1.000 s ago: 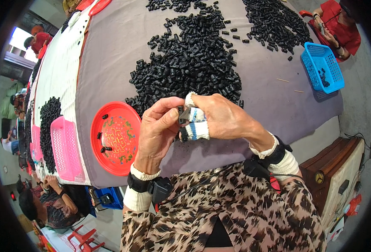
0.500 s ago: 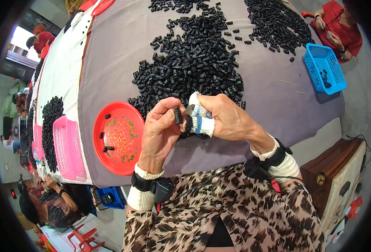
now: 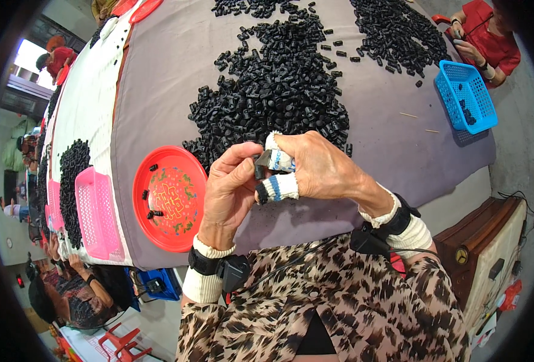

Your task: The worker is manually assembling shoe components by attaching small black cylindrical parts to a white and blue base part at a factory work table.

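Between its thumb and fingers, my left hand (image 3: 226, 194) pinches a small black cylindrical piece (image 3: 259, 171). My right hand (image 3: 324, 169), with white-and-blue knit covers on some fingers, grips a small blade (image 3: 263, 158). The blade meets the upper part of the black piece; its handle is hidden in my fingers. Just beyond both hands lies a large pile of similar black pieces (image 3: 273, 96). To the left of my left hand is a round red plate (image 3: 141, 224) with a few black pieces on it.
A blue basket (image 3: 492, 104) with some pieces stands at the right edge, near a person in red (image 3: 490, 36). Another black heap (image 3: 399, 36) lies far right. Two thin sticks (image 3: 409, 114) are on the grey cloth. Pink baskets (image 3: 98, 211) stand left, by another seated person (image 3: 76, 289).
My right hand has shifted slightly left, bringing the blade onto the black piece. The piece's visible end has tilted. The person in red has moved their hands together.
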A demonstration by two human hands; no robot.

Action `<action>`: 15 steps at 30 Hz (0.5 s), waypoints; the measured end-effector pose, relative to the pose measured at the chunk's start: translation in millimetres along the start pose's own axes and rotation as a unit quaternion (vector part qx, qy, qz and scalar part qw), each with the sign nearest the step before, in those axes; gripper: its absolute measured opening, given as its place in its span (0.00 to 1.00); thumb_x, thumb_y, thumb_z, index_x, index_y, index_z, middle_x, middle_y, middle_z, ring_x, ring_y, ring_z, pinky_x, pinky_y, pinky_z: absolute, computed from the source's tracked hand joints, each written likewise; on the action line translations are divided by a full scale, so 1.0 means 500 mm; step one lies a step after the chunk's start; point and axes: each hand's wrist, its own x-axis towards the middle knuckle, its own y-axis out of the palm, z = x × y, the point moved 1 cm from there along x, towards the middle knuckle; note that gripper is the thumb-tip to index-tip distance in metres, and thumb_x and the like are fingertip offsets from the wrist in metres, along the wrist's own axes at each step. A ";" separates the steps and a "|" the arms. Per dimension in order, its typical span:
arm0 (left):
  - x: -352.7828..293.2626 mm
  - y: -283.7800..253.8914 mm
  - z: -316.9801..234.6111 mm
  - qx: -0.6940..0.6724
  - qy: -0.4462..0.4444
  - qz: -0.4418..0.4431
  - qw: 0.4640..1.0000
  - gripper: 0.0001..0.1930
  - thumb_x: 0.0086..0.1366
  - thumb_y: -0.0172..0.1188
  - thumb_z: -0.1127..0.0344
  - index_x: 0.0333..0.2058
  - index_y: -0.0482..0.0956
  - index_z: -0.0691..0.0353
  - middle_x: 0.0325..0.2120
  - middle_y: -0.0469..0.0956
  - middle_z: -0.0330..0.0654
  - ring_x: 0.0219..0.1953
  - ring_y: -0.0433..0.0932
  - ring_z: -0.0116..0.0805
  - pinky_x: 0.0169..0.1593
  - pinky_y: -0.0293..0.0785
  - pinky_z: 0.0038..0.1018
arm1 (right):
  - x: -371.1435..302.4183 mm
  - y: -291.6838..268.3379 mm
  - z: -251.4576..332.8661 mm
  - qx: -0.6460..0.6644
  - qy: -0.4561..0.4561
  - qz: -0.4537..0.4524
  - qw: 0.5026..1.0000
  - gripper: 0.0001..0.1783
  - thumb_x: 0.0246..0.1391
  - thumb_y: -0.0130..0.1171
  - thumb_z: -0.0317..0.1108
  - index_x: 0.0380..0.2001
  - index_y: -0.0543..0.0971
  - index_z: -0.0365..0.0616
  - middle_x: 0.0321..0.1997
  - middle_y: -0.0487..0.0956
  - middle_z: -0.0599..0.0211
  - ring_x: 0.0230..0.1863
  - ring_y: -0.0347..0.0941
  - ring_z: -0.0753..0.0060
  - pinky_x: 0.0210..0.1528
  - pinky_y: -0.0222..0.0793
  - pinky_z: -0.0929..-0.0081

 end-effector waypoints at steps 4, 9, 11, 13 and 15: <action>-0.001 -0.001 0.001 -0.003 0.006 0.002 1.000 0.11 0.59 0.56 0.70 0.42 0.74 0.65 0.34 0.77 0.42 0.35 0.76 0.30 0.38 0.76 0.27 | 0.002 -0.001 0.002 -0.004 0.006 0.007 1.000 0.23 0.36 0.68 0.46 0.26 0.71 0.39 0.19 0.72 0.62 0.19 0.70 0.62 0.24 0.64 0.70; 0.001 0.001 0.003 -0.011 -0.004 -0.007 1.000 0.11 0.60 0.56 0.71 0.41 0.74 0.66 0.36 0.76 0.41 0.37 0.75 0.29 0.41 0.75 0.28 | 0.002 0.001 -0.006 -0.020 0.000 0.014 1.000 0.23 0.38 0.66 0.47 0.26 0.69 0.38 0.19 0.72 0.60 0.19 0.69 0.59 0.24 0.63 0.69; 0.000 -0.003 0.005 -0.009 -0.001 -0.012 1.000 0.11 0.60 0.56 0.71 0.41 0.74 0.66 0.36 0.76 0.41 0.37 0.75 0.29 0.41 0.75 0.28 | 0.002 0.001 -0.005 -0.016 0.005 0.019 1.000 0.23 0.39 0.66 0.46 0.26 0.69 0.38 0.19 0.71 0.60 0.19 0.68 0.59 0.24 0.63 0.69; 0.000 -0.006 0.007 -0.007 0.002 -0.016 1.000 0.11 0.60 0.56 0.71 0.41 0.74 0.66 0.36 0.76 0.41 0.38 0.75 0.29 0.42 0.75 0.28 | 0.002 0.003 -0.007 -0.013 0.010 0.024 1.000 0.23 0.39 0.65 0.46 0.26 0.69 0.38 0.19 0.71 0.60 0.19 0.68 0.59 0.24 0.63 0.69; 0.000 -0.004 0.008 0.003 0.010 -0.013 1.000 0.11 0.60 0.56 0.71 0.41 0.74 0.66 0.35 0.76 0.41 0.37 0.76 0.29 0.40 0.76 0.27 | 0.001 0.003 -0.009 -0.012 0.012 0.031 0.999 0.22 0.40 0.65 0.45 0.26 0.68 0.38 0.19 0.72 0.60 0.19 0.69 0.58 0.24 0.63 0.69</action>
